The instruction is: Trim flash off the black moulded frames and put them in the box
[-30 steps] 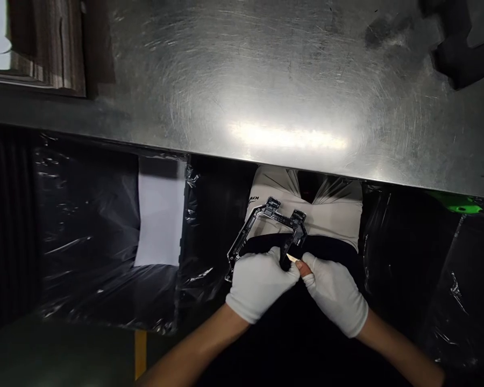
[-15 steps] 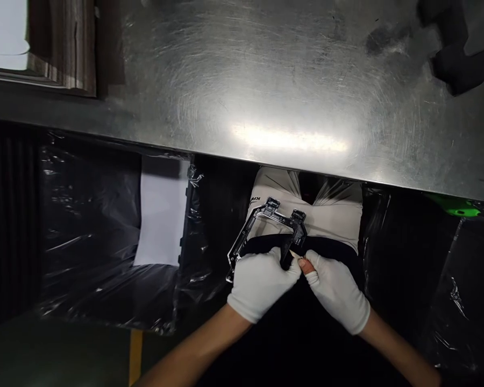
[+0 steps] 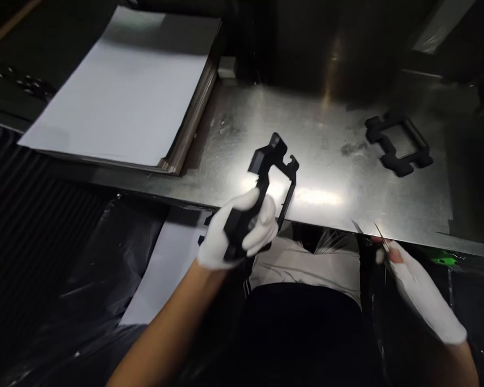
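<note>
My left hand point(image 3: 242, 228), in a white glove, is wrapped round a black plastic frame point(image 3: 292, 185). The frame is tilted up in front of the table's near edge, with its blocky corners toward the far side. Off to the right, my right hand point(image 3: 417, 285) wears a white glove that leaves the thumb tip bare. Its fingers are closed on a thin pointed metal tool point(image 3: 381, 235) whose tip points up and away; blur hides whether it is a blade or tweezers.
On the metal table point(image 3: 326, 161) a second black frame point(image 3: 405, 161) lies at the right. A thick stack of white sheets point(image 3: 125, 91) stands at the left, with a small pale block point(image 3: 227, 67) beside it. Something bright green point(image 3: 446, 260) shows under the right edge.
My hands have moved apart: the left has lifted the frame from above my lap and turned it over; the right has gone right with the tool. The view has tilted up.
</note>
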Demonstrator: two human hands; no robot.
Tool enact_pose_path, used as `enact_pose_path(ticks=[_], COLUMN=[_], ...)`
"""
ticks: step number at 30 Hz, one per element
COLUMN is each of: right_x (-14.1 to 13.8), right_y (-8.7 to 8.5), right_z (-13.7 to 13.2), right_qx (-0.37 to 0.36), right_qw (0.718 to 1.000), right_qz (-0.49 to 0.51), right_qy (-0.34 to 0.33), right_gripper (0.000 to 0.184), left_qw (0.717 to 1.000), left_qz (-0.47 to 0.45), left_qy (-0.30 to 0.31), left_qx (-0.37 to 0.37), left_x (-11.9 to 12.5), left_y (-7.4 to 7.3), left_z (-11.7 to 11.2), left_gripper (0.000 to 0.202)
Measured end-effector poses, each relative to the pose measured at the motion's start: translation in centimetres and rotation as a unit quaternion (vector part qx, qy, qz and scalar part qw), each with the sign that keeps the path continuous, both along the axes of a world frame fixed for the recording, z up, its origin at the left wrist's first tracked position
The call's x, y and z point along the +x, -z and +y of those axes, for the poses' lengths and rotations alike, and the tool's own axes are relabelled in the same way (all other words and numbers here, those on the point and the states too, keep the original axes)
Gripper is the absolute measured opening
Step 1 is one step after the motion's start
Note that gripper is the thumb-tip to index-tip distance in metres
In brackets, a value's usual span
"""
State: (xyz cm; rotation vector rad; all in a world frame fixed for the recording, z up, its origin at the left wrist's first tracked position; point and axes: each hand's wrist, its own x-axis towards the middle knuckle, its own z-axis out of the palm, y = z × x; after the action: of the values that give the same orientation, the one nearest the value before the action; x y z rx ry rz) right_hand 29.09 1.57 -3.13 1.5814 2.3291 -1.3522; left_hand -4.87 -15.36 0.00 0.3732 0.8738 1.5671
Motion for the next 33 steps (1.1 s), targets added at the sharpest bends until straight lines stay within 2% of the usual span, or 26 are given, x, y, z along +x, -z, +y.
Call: enact_pose_path(ticks=[3, 5, 8, 11, 13, 16, 22, 25, 29, 33], right_x=[-5.5, -9.1, -13.3, -15.6, -16.2, -16.3, -16.5, -16.8, -16.0, -14.7], right_y=[-0.5, -0.4, -0.3, -0.4, -0.5, -0.6, -1.0, -1.8, -3.0, -2.4], right_z=[1.9, 2.2, 1.6, 0.4, -0.2, -0.2, 1.5, 2.1, 2.6, 3.8], right_qx=[0.091, 0.147, 0.237, 0.262, 0.258, 0.246, 0.238, 0.221, 0.248, 0.226], right_qw=[0.995, 0.987, 0.956, 0.912, 0.894, 0.889, 0.898, 0.904, 0.905, 0.923], right_qz=[-0.032, -0.053, -0.095, -0.128, -0.137, -0.148, -0.17, -0.173, -0.206, -0.215], right_qy=[0.005, -0.02, -0.144, -0.289, -0.339, -0.356, -0.329, -0.322, -0.277, -0.226], right_gripper=[0.043, 0.036, 0.042, 0.049, 0.048, 0.046, 0.041, 0.037, 0.041, 0.045], left_qw=[0.999, 0.998, 0.998, 0.998, 0.997, 0.995, 0.986, 0.983, 0.981, 0.987], left_qz=[-0.041, -0.061, -0.058, -0.033, -0.015, 0.012, 0.053, 0.066, 0.075, 0.057], left_qy=[0.018, 0.03, 0.033, 0.047, 0.061, 0.08, 0.108, 0.111, 0.116, 0.091], left_qx=[0.002, -0.004, -0.014, -0.025, -0.04, -0.064, -0.117, -0.129, -0.139, -0.119], left_x=[-1.7, -1.9, -1.5, -1.0, -0.6, -0.1, 0.3, 0.4, 0.5, 0.2], left_y=[1.9, 2.9, 3.3, 2.7, 2.2, 1.7, 1.3, 1.1, 1.0, 1.3], left_z=[6.0, 7.9, 8.1, 7.7, 7.8, 8.3, 8.4, 8.2, 8.3, 8.4], left_gripper=[0.065, 0.066, 0.062, 0.06, 0.059, 0.057, 0.053, 0.052, 0.052, 0.053])
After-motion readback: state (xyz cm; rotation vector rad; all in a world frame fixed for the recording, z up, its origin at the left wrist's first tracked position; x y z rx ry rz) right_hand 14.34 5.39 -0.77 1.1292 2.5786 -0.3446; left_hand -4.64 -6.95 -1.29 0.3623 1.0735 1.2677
